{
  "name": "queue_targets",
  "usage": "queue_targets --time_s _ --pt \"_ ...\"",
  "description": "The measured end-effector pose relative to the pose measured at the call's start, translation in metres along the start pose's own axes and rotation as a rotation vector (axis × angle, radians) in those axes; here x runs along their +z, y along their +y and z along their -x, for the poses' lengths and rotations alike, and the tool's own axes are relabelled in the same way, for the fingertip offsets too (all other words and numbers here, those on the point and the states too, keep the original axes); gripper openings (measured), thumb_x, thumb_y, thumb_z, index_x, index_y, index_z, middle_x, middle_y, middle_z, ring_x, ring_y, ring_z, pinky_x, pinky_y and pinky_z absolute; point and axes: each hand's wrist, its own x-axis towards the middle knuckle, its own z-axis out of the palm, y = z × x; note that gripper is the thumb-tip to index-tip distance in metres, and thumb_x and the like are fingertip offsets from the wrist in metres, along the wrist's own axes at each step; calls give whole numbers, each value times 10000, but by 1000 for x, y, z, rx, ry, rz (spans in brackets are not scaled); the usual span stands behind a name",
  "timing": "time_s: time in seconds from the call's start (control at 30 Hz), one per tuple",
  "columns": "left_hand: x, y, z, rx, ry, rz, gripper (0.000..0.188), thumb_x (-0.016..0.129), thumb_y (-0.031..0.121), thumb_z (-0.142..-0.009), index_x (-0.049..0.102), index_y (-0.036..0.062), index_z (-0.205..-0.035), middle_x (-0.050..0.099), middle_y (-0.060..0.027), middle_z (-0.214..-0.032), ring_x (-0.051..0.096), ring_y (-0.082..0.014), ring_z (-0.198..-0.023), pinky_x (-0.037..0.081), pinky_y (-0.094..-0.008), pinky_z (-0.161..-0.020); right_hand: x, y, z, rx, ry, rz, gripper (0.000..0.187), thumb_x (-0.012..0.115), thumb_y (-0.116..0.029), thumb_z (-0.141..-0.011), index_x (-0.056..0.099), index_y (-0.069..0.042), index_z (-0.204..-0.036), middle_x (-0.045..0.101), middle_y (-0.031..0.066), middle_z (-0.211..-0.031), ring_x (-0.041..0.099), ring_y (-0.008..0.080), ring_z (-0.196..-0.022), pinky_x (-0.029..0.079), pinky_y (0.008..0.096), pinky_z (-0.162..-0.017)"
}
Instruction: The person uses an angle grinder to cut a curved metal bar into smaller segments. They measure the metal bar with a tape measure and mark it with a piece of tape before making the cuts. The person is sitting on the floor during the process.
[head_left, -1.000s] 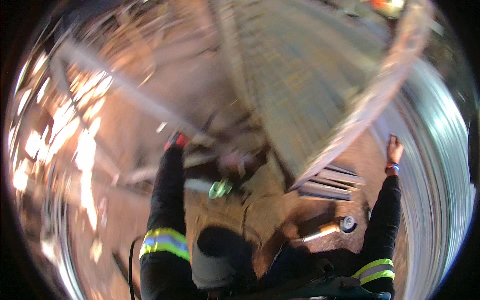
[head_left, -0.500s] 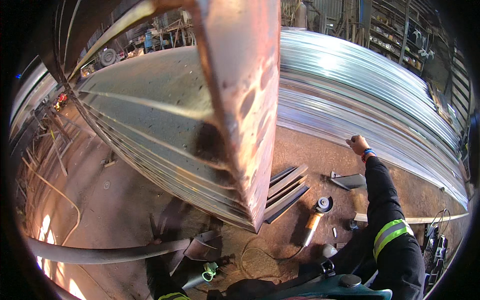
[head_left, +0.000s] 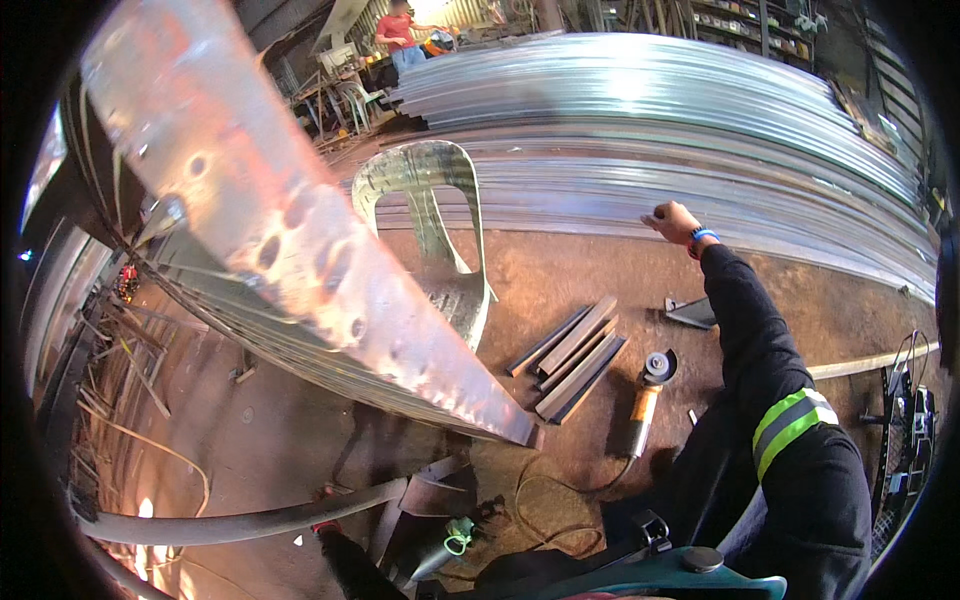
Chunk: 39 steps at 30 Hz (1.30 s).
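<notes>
My right hand (head_left: 673,221), with a blue and red band at the wrist, is stretched forward above the floor by the near edge of long metal profiles (head_left: 600,190). Its fingers are curled closed, and anything inside them is hidden. Low on the left, my left hand (head_left: 328,493) is mostly hidden in shadow beside a curved grey metal strip (head_left: 250,513). A red cuff shows there, but its grip cannot be made out. A large rusty metal beam (head_left: 290,230) with burn marks slants down from the upper left between my hands.
An angle grinder (head_left: 643,405) lies on the floor with its cord looped. Near it are several short steel sections (head_left: 575,350) and a metal bracket (head_left: 692,313). A worn plastic chair (head_left: 470,300) stands behind the beam. At the back is a person in a red top (head_left: 397,30).
My view has shifted: the beam now slants to the left, uncovering the chair and the person behind. My right hand stays outstretched and closed. More of the left cuff shows.
</notes>
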Motion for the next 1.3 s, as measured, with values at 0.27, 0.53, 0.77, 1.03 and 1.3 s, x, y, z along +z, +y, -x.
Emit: queue_targets --time_s 0.27,0.53,0.77,1.03,1.3 --pt "-102 35 55 437 422 322 407 582 358 -1008 650 -37 -1080 714 -144 -997 623 -255 -778 514 -438 -722 46 -62 57 -455 -192 -84 447 614 -484 -955 707 -47 -943 700 228 -877 671 440 -835 534 516 -732" --pt "-39 122 372 571 804 43 449 506 351 -1066 602 -69 -1192 651 -199 -1116 608 -253 -1018 478 -385 -1000 79 -141 218 -1057 -414 -618 325 650 -352 -976 601 -61 -841 629 137 -768 640 355 -710 517 457 -642" --pt "71 170 527 757 348 86 432 474 334 -1076 591 -57 -1218 641 -172 -1084 599 -232 -1017 472 -367 -994 120 -171 288 -1258 -703 -1367 554 791 -311 -864 539 4 -1242 543 201 -1141 560 398 -1093 473 450 -934" --pt "188 212 596 330 -546 -10 409 428 315 -1091 577 -31 -1250 609 -113 -1025 577 -185 -1000 466 -331 -958 81 -153 288 -1122 -450 -1551 741 844 -327 -796 492 -35 -1378 525 208 -1355 538 379 -1220 428 472 -1036" --pt "434 137 517 440 -1368 -596 531 689 355 -966 548 -27 -1306 627 -210 -1264 622 -254 -1138 494 -370 -962 103 33 339 54 -466 -952 517 679 -68 -815 570 1 -1315 693 270 -991 694 428 -934 560 477 -806"
